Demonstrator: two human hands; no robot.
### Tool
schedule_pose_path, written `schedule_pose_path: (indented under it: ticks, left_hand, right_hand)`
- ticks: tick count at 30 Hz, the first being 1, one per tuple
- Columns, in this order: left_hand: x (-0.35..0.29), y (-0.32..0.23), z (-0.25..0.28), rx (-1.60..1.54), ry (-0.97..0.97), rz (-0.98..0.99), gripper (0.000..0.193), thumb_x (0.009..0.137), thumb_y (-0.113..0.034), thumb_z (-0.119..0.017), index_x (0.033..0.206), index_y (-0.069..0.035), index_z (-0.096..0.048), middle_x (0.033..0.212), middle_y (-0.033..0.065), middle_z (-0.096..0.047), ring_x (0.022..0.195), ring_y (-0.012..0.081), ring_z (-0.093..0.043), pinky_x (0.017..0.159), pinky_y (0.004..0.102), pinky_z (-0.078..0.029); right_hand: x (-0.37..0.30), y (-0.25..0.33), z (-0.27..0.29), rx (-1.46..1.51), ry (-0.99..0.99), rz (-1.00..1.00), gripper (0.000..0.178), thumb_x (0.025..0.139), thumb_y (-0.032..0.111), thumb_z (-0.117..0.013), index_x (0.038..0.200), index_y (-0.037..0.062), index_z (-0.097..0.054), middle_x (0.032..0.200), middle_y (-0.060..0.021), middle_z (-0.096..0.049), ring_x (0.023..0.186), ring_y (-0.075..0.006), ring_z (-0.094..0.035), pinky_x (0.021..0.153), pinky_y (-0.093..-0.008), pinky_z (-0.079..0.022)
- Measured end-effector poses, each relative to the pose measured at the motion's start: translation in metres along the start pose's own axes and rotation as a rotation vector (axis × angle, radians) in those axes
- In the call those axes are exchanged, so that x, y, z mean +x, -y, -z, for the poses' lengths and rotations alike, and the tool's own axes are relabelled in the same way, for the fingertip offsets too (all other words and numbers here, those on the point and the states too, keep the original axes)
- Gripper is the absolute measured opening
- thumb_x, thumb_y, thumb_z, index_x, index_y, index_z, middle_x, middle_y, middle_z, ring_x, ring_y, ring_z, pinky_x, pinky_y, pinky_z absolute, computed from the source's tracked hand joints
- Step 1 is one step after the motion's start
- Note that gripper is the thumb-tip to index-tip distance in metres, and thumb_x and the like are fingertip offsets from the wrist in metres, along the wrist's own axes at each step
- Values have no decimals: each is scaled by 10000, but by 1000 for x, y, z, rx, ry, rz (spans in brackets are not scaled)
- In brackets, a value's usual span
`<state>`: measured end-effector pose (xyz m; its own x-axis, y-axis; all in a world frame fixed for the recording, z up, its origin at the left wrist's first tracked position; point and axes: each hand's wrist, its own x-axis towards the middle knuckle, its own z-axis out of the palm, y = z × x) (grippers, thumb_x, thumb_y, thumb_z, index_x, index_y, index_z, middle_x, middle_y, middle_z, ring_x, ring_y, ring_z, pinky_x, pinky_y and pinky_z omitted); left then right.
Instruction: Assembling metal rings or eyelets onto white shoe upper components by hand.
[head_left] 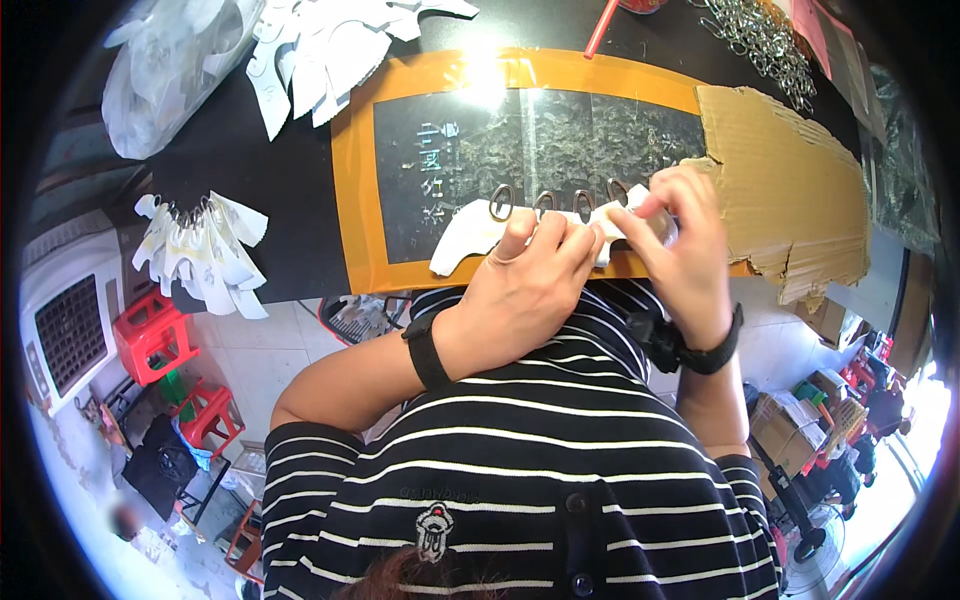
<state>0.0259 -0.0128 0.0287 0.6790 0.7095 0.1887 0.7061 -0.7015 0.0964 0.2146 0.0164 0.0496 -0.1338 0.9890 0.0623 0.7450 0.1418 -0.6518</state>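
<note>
A row of white cut-out pieces (468,232) lies along the near edge of the dark work panel (420,130). Several oval metal rings (501,202) stand up along their upper edge. My left hand (525,290) is bent over the middle of the row, fingers curled and gripping the white pieces. At the right end, my right hand (692,240) has thumb and index finger closed around a white piece beside the last ring. The fingers hide part of that piece and its ring.
Orange tape (355,180) frames the panel. Torn cardboard (790,190) lies to the right, with a heap of metal clips (765,45) behind it. White pieces on rings (200,240) hang together at left; more white pieces (320,60) and a plastic bag (175,75) lie farther back.
</note>
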Motion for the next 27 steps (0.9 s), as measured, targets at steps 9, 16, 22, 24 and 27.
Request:
schedule_pose_path:
  ticks: [9, 16, 22, 24, 27]
  left_hand:
    - [-2, -1, -1, 4, 2, 2, 431, 864, -193, -559, 1265, -35, -575, 958, 39, -527, 990, 170, -524, 916, 385, -268]
    - [-1, -1, -1, -6, -32, -8, 434, 828, -193, -546, 1217, -10, -608, 941, 37, -515, 973, 174, -513, 933, 369, -275]
    - [-1, 0, -1, 21, -81, -23, 379, 816, -199, -542, 1120, 0, -650, 907, 38, -497, 938, 172, -506, 947, 356, -291]
    - [0, 0, -2, 8, -79, -20, 372, 813, -199, -543, 1109, -2, -652, 909, 40, -496, 937, 172, -506, 949, 358, -292]
    - [0, 0, -2, 9, -92, -24, 361, 809, -197, -542, 1093, -4, -654, 916, 45, -496, 938, 176, -505, 952, 361, -294]
  right_hand:
    - [-8, -13, 37, -446, 379, 693, 244, 851, 320, -657, 886, 80, -632, 1330, -9, -591, 1237, -248, -490, 933, -385, -381]
    - [-6, -10, 42, -719, 403, 840, 369, 900, 338, -610, 1141, 66, -675, 1384, 8, -545, 1268, -214, -468, 949, -367, -379]
    - [-1, -1, 47, -876, 452, 893, 425, 916, 371, -571, 1191, 58, -654, 1409, -1, -514, 1298, -195, -432, 974, -360, -369]
    - [3, 2, 50, -852, 506, 899, 420, 913, 359, -574, 1170, 38, -663, 1404, -21, -515, 1286, -190, -436, 991, -358, -352]
    - [9, 4, 52, -823, 539, 919, 363, 890, 325, -585, 1068, 27, -689, 1306, -35, -579, 1280, -182, -437, 1007, -360, -337]
